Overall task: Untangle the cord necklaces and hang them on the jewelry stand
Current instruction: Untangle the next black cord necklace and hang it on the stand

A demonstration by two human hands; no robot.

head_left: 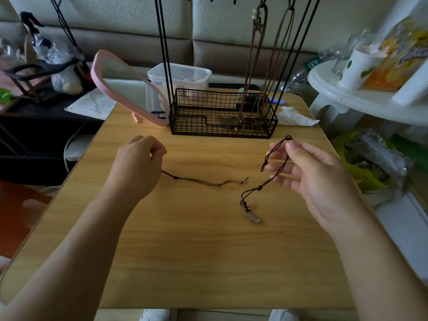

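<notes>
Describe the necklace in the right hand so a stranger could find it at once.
Start at the wooden table, before the black wire basket. There the right hand pinches a dark cord necklace by its top loop. Unlike the cord trailing from the left hand, it carries a silvery tube pendant.

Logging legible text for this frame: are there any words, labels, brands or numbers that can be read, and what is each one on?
Nothing here can be read in full.
Snack bag at the far right: large lettering, blurred and cut by the frame edge; unreadable.
Green bottle label: white characters, too small to read.
Printed sheet at the left: rows of print, too small to read.
</notes>
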